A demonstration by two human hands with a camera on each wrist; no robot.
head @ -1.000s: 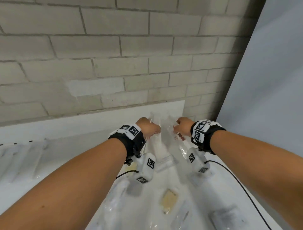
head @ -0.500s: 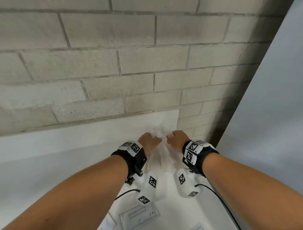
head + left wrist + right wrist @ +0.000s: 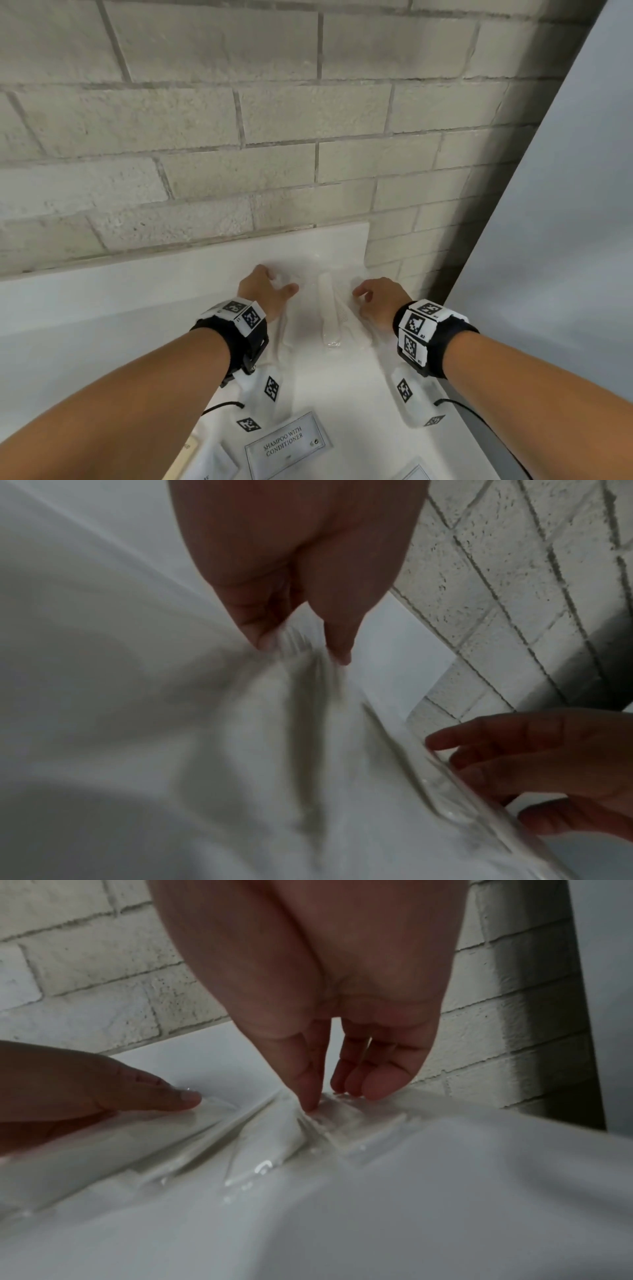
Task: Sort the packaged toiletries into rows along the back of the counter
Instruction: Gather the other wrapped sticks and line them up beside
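Observation:
Three clear-wrapped packets lie side by side at the back right corner of the white counter (image 3: 102, 318). The middle packet (image 3: 329, 308) holds a long white item. My left hand (image 3: 279, 282) rests on the left packet (image 3: 205, 1112), with its thumb lying flat on the wrapper and its fingertips (image 3: 263, 642) touching the packet's far end. My right hand (image 3: 359, 298) is on the right packet (image 3: 359, 1112): its thumb tip (image 3: 308, 1102) presses into the crinkled wrapper and its fingers point down onto it. What the outer packets hold is too blurred to tell.
A packet labelled "Shampoo with conditioner" (image 3: 287, 442) lies nearer to me, with a beige packet (image 3: 186, 455) and others at the bottom edge. A low white backsplash (image 3: 171, 270) and brick wall (image 3: 274, 137) close the back. A grey panel (image 3: 565, 205) stands at the right.
Both hands moved forward to the back corner with packets lifted between them, then spread apart. The packets now lie flat on the counter under my fingertips.

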